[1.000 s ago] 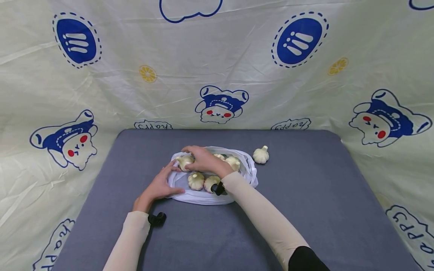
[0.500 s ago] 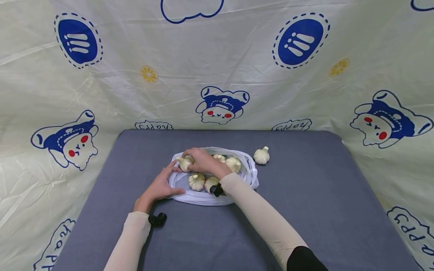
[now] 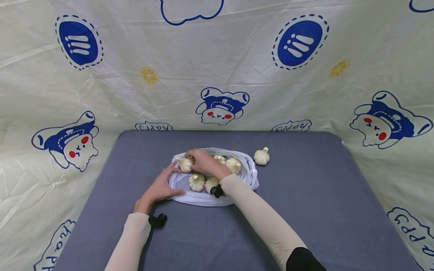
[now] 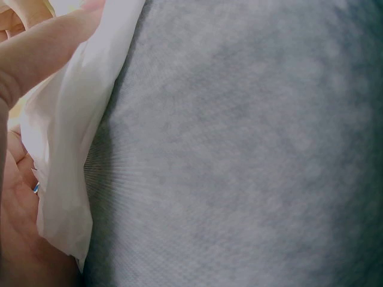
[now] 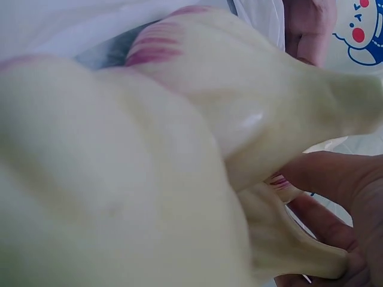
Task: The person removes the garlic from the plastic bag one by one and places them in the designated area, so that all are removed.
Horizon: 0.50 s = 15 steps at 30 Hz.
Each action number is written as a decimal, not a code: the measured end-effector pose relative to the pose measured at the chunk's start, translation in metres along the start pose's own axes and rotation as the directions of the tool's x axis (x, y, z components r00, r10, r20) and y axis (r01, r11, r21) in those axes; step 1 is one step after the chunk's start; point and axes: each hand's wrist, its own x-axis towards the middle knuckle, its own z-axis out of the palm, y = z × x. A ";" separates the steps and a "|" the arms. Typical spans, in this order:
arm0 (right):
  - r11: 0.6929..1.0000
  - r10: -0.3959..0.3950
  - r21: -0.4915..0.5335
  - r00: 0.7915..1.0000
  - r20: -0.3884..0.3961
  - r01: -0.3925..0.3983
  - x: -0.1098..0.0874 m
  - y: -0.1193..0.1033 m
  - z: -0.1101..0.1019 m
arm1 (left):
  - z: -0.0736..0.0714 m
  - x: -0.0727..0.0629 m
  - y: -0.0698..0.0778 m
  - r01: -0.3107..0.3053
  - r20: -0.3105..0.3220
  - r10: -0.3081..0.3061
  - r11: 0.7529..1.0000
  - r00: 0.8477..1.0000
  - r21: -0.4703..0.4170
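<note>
A white plastic bag point(image 3: 203, 201) lies spread with its mouth up, several garlic bulbs inside. My left hand point(image 3: 162, 184) holds the bag's left side, the thumb along the near rim and the fingers by the far-left rim. In the left wrist view, the thumb point(image 4: 42, 51) overlaps the plastic point(image 4: 69, 149). Inside the bag, my right hand point(image 3: 208, 163) has thumb and fingers around the right side of the leftmost garlic bulb point(image 3: 184, 164); some fingertips are hidden. Two bulbs fill the right wrist view, a near pale bulb point(image 5: 108, 179) and a purple-streaked bulb point(image 5: 221, 78).
One loose garlic bulb point(image 3: 261, 156) sits on the grey tabletop point(image 3: 305, 195), right of the bag. Further bulbs, such as the near-left bulb point(image 3: 196, 182) and the right bulb point(image 3: 233, 165), are inside. A printed sheet point(image 3: 217, 67) hangs behind the table.
My right hand has drawn slightly back to the right by the leftmost bulb. The left hand, the bag and the loose bulb keep their places.
</note>
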 end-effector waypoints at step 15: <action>0.997 -0.010 0.071 0.999 -0.034 0.013 -0.004 0.001 -0.006 | 0.001 0.000 0.001 -0.007 -0.006 0.007 1.000 1.000 0.001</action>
